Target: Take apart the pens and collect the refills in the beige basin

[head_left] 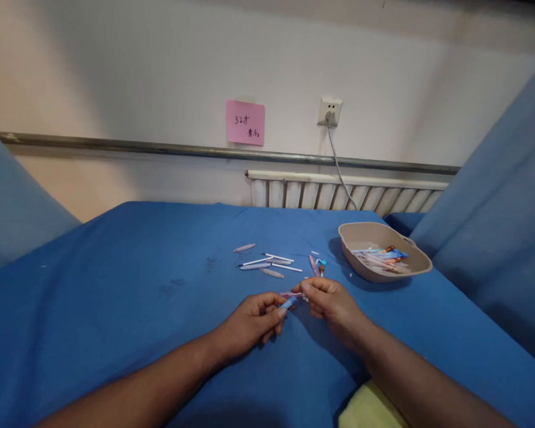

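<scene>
My left hand (259,318) is closed around a light blue pen part (289,302), its thumb along the top. In a pinch grip, my right hand (332,302) holds one end of a slim pinkish pen piece (290,294), whose other end reaches my left fingers. The two hands are nearly touching, low over the blue cloth. Small white bits show beneath the right fingertips, too small to name. Just beyond the hands lie pale pen barrels (255,266), white pen refills (286,268) with dark tips, and a pink patterned barrel (314,266).
A beige plastic basin (352,229) at the right holds many pen parts. Near it are small blue (323,261) and brown pieces (321,269). Blue cloth (116,285) covers the table. Behind stand a radiator (310,193) and a plugged cable (336,157). Something yellow (371,407) lies by my right forearm.
</scene>
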Motion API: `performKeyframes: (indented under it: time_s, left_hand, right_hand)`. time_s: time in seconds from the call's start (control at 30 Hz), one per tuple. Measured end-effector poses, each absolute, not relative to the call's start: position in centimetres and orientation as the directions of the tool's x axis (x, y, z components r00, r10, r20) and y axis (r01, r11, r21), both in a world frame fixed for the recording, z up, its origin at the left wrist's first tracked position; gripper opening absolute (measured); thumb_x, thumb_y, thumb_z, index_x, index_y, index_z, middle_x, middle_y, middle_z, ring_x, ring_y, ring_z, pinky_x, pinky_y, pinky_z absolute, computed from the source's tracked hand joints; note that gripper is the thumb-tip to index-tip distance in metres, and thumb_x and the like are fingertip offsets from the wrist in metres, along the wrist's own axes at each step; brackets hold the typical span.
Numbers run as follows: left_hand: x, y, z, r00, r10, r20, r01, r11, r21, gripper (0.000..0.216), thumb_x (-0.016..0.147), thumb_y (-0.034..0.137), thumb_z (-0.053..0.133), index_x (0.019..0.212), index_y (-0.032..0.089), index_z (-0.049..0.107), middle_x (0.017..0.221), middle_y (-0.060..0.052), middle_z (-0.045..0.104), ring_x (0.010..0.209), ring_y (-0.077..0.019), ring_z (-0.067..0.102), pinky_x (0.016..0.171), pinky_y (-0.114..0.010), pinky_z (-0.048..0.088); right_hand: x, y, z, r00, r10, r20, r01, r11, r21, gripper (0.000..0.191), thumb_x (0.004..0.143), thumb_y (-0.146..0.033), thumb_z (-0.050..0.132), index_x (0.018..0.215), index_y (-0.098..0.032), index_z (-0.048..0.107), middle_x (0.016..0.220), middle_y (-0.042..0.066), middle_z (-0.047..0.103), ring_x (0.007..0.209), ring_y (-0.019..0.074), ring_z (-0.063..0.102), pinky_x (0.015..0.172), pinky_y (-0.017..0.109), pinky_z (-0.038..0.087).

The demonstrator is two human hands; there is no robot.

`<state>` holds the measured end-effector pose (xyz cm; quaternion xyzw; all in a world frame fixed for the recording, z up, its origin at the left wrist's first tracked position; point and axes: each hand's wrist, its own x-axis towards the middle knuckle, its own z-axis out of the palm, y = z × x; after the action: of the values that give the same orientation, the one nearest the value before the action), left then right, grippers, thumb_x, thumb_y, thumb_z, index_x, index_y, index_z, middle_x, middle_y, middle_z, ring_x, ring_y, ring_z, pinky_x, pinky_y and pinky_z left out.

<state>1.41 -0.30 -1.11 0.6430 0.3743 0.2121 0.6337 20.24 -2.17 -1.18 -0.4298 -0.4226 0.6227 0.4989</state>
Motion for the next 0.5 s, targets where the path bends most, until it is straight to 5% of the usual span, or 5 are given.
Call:
performKeyframes:
  time_s: [0.5]
  left_hand:
    - [1.46,-0.5,-1.04,0.642,0.74,-0.201,0.143,0.142,0.979,0.034,0.08,0.044,0.06,0.096,0.013,0.057,0.056,0.006,0.055,0.038,-0.0028,0.037,0.039,-0.017,0.024]
  right_hand:
    - [19.97,-2.34,-0.83,-0.051,0.998,-0.044,-0.104,-0.049,-0.993,0.044,0.065,-0.053,0.07,0.082,-0.012,0.074,0.045,-0.005,0.044,0.042,0.0047,0.03,0.042,0.021,0.021]
